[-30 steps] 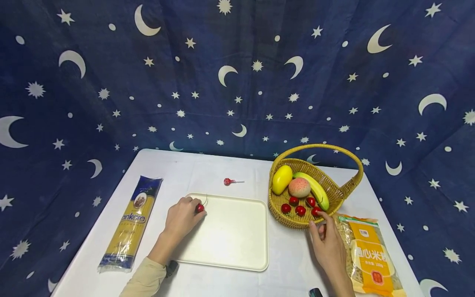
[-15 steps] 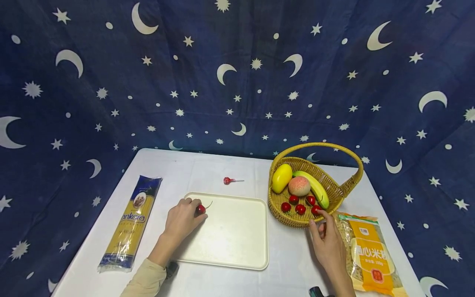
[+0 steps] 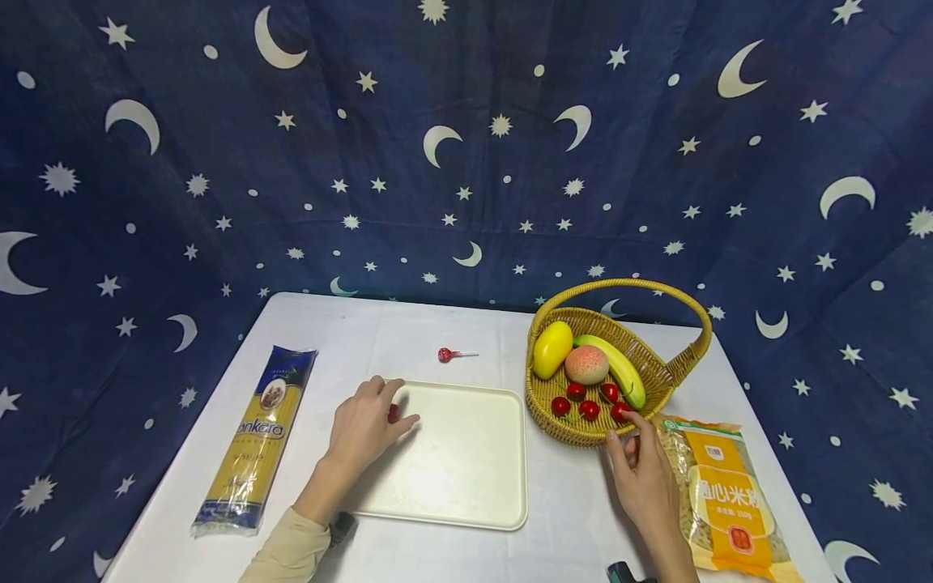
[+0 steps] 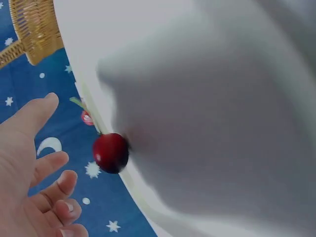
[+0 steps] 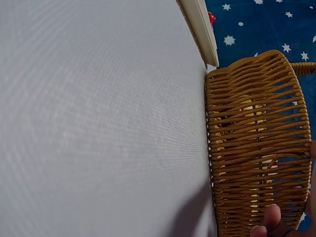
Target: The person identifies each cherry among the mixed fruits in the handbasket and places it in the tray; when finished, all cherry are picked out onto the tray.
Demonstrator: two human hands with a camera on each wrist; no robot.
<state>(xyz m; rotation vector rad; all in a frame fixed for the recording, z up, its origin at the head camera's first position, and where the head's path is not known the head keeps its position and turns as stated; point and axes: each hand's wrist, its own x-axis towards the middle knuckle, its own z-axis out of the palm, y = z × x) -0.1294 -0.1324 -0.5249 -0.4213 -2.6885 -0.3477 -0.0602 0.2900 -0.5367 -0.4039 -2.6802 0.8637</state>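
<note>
Above the left side of a cream tray [image 3: 466, 453], my left hand [image 3: 364, 429] has its thumb and fingers spread. A red cherry [image 4: 111, 153] with a stem lies on the tray, apart from the fingers in the left wrist view; in the head view the hand partly covers it. My right hand [image 3: 645, 478] holds the near rim of a wicker basket [image 3: 572, 433], thumb at the outer side and index finger over the edge. That fingertip is right by a cherry [image 3: 620, 411]. Inside lie several more cherries, a peach [image 3: 586, 364], a banana [image 3: 615, 364] and a yellow mango-like fruit [image 3: 552, 350].
A red lollipop [image 3: 446, 355] lies behind the tray. To the left is a pack of spaghetti [image 3: 255, 445]. At the right, close to my right forearm, lies an orange pasta bag [image 3: 732, 502]. A starry blue cloth [image 3: 466, 162] hangs behind the white table.
My left fingers have parted from the cherry, leaving it on the tray, and the hand has opened wider. The right hand stays at the basket rim.
</note>
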